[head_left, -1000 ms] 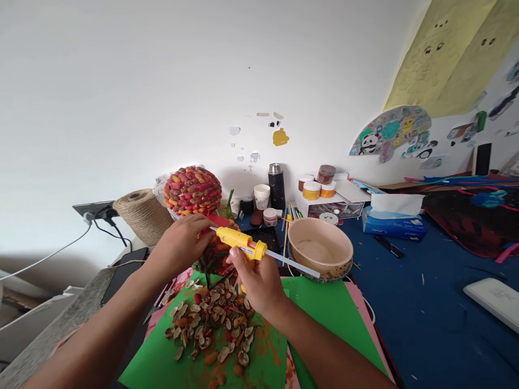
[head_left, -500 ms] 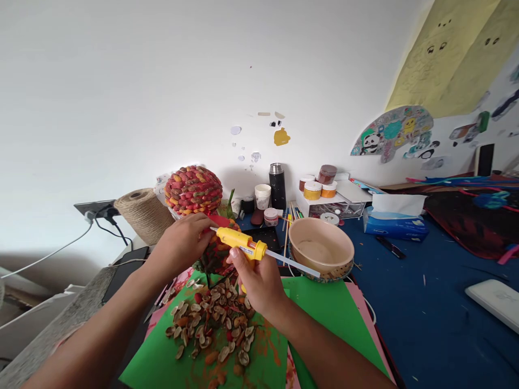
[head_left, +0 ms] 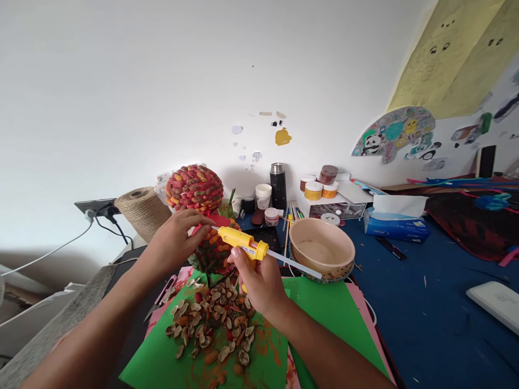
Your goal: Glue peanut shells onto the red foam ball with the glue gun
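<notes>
My right hand (head_left: pixel 261 281) is wrapped round a yellow glue gun (head_left: pixel 239 241), a long translucent glue stick (head_left: pixel 294 263) jutting from its back. The nozzle points left, close to the fingertips of my left hand (head_left: pixel 178 235). That hand's thumb and fingers are curled together at the red top of a shell-covered craft piece (head_left: pixel 211 254) in red, orange and dark green; what they pinch is hidden. Behind stands a round ball covered in red and orange shells (head_left: pixel 194 189). Below both hands, many loose peanut shells (head_left: pixel 219 313) lie on green paper (head_left: pixel 162 356).
A beige bowl (head_left: pixel 322 243) sits right of the glue gun. Behind are a black thermos (head_left: pixel 278 186), paper cups (head_left: pixel 263 195) and paint jars (head_left: pixel 313 190). Twine (head_left: pixel 141 213) and scissors (head_left: pixel 162 297) are left; a tissue pack (head_left: pixel 397 224) is right.
My left hand has shifted slightly left and its thumb and fingers show a small gap behind the tips. My right hand with the glue gun stays almost in place.
</notes>
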Demonstrator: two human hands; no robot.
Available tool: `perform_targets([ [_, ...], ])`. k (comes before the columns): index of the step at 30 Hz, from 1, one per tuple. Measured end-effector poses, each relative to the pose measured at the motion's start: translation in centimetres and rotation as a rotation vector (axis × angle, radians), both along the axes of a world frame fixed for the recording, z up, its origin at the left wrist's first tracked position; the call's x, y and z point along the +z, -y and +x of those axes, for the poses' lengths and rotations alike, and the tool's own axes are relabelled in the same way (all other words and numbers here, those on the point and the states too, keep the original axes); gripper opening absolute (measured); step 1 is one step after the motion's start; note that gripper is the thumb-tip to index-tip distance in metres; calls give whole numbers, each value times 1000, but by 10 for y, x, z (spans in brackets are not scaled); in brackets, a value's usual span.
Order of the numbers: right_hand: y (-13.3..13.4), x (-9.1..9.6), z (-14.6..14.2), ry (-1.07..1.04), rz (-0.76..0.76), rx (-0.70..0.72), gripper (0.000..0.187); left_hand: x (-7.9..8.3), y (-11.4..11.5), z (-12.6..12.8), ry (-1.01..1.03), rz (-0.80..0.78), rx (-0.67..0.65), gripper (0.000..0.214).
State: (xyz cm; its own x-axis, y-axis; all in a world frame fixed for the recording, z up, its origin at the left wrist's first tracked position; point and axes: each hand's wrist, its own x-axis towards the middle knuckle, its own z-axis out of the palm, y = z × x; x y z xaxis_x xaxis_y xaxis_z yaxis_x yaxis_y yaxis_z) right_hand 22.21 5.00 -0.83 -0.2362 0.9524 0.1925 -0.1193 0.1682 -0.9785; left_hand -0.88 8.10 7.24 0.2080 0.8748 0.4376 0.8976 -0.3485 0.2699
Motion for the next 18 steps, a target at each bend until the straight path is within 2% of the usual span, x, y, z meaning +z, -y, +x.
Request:
perform_targets([
  [7,0,4,0,-16,-12,-13,77,-10,2,2,-106,47,-19,42],
  [18,0,0,-1,-18,-7,-3,68,-8,5,9,-85,57,-14,43],
])
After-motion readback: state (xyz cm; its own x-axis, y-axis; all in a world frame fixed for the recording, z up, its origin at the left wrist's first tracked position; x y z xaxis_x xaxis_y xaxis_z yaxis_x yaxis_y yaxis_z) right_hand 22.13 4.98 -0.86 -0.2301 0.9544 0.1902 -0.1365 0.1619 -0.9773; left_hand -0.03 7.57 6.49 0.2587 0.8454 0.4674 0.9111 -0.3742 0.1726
